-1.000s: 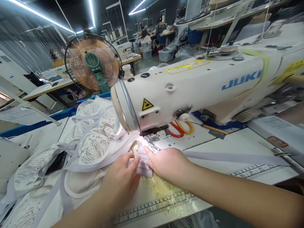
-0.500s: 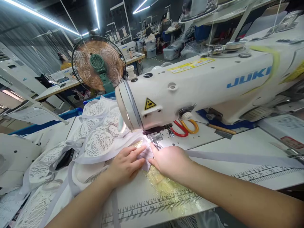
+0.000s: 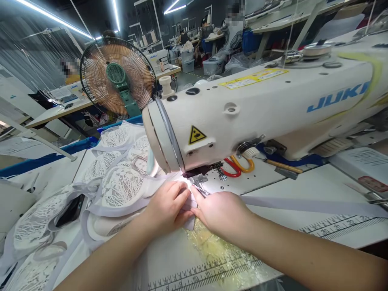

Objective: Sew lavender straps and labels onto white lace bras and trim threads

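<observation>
Under the needle end of a white JUKI sewing machine (image 3: 209,125) lies a pale fabric piece (image 3: 190,223), brightly lit by the machine's lamp. My left hand (image 3: 170,204) is closed on it from the left, fingers bent and bunched close to the needle area. From the right, my right hand (image 3: 224,210) pinches the same piece between thumb and forefinger. The fingertips of both hands nearly meet, hiding much of the fabric. Left of the machine head, white lace bras (image 3: 123,184) lie in a connected heap. A grey-lilac strip (image 3: 291,202) runs across the table toward my right hand.
Red-handled scissors (image 3: 233,169) and an orange handle (image 3: 247,163) lie behind the needle area. A wooden-handled tool (image 3: 285,166) rests farther right. A phone (image 3: 71,210) sits among the bras. Printed rulers (image 3: 194,279) line the front edge. A fan (image 3: 118,76) stands behind.
My left hand has moved slightly forward, its fingers now more curled over the fabric near the needle. My right hand stays nearly in place. The camera view has shifted a little.
</observation>
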Demonstrator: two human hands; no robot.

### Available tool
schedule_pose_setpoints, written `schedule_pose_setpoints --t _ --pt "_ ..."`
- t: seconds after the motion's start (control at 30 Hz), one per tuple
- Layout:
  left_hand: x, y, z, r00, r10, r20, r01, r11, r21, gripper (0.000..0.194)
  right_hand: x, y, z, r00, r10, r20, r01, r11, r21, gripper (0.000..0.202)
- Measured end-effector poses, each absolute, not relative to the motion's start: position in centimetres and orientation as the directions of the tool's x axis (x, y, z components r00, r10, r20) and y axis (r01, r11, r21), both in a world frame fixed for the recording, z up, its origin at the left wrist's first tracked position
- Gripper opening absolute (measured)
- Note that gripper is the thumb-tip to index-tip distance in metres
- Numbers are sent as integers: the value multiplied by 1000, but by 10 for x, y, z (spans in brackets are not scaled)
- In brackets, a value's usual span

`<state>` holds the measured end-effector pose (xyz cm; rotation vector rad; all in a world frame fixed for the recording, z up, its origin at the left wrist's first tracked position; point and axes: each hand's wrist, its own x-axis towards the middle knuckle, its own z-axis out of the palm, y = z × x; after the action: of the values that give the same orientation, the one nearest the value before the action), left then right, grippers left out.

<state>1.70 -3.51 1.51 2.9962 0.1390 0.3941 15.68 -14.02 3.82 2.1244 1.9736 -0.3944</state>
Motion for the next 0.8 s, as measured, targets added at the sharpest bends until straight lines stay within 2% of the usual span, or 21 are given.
schedule_pose_setpoints --t 0.1,0.33,0.8 --pt "18 -35 16 962 90 259 49 -985 163 38 159 -143 36 76 946 -316 995 -91 -30 60" --pt "19 -34 17 972 77 224 48 -990 135 35 166 -156 34 -4 978 -207 1000 -3 -31 48" --pt "18 -33 16 978 92 190 78 -994 78 38 177 -160 44 -25 972 -234 996 6 -85 21"
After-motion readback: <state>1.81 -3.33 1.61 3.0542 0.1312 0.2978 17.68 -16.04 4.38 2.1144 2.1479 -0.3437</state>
